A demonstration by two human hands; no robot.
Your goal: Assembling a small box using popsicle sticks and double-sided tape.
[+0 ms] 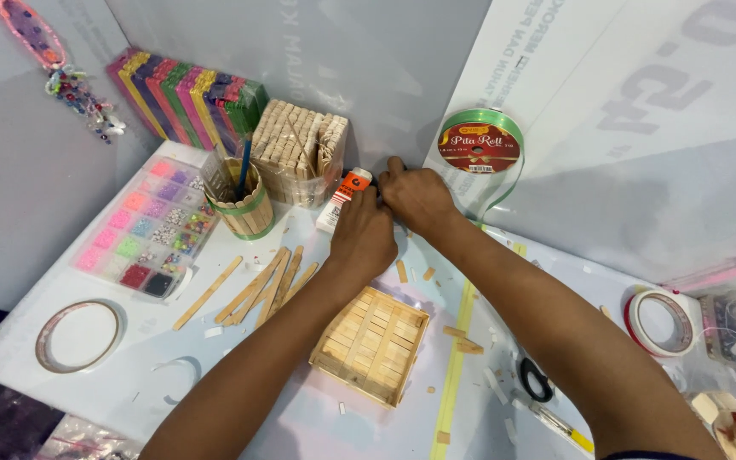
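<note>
My left hand [362, 237] and my right hand [417, 198] meet at the back of the white table, fingers curled together by the wall. A white glue tube with an orange band [343, 197] lies right beside my left hand's fingers; whether either hand grips it or a small thing between them is hidden. Just below my left wrist lies a square tray built of craft sticks [374, 342]. Several loose craft sticks [261, 285] lie fanned out to its left.
A bundle of plain sticks [298, 152], coloured stick packs [187, 95], a stick-built cup holding a blue tool [244, 200] and a bead organiser box [145, 226] stand at the back left. A green ribbon roll [480, 145] leans on the wall. Tape rolls [78, 335] [663, 322] and scissors [547, 392] lie near the edges.
</note>
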